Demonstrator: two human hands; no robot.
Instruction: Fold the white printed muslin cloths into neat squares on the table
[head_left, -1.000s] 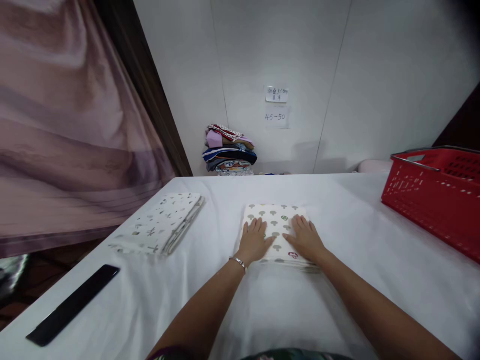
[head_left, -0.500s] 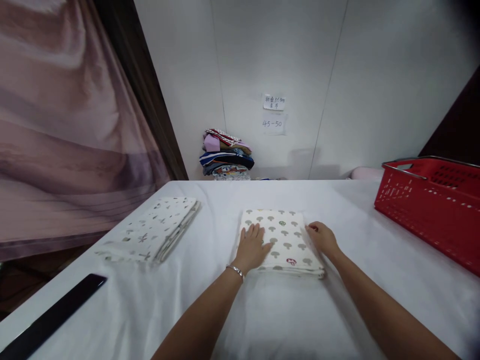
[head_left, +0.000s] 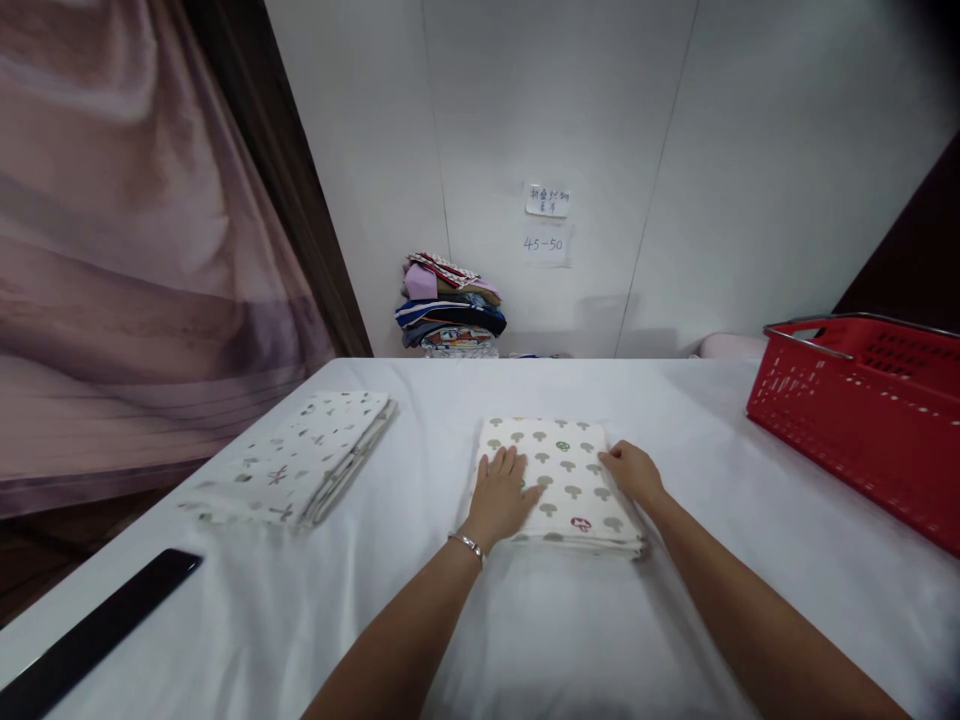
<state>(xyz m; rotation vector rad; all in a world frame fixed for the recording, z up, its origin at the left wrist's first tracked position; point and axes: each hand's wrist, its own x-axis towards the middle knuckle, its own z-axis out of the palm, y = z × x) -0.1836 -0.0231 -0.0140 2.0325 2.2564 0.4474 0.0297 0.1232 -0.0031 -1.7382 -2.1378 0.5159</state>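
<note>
A folded white cloth (head_left: 568, 490) with grey mushroom shapes and a few coloured prints lies on the white-covered table (head_left: 420, 620). My left hand (head_left: 501, 498) rests flat on its left part, fingers stretched out and thumb apart; a bracelet circles the wrist. At the cloth's right edge, my right hand (head_left: 636, 472) has its fingers bent together in a pinch on the border. Part of that edge is hidden by the fingers. The layers show along the near side of the stack.
On the left of the table lies another folded printed cloth (head_left: 315, 455), near a long black strip (head_left: 101, 625). A red basket (head_left: 847, 420) stands at the right. Behind the table, a pile of folded fabrics (head_left: 450, 305) sits against the wall with paper labels (head_left: 547, 245).
My right hand has moved slightly left and its fingertips now meet the cloth's right edge. The left hand stays flat on the cloth. The view has shifted a little.
</note>
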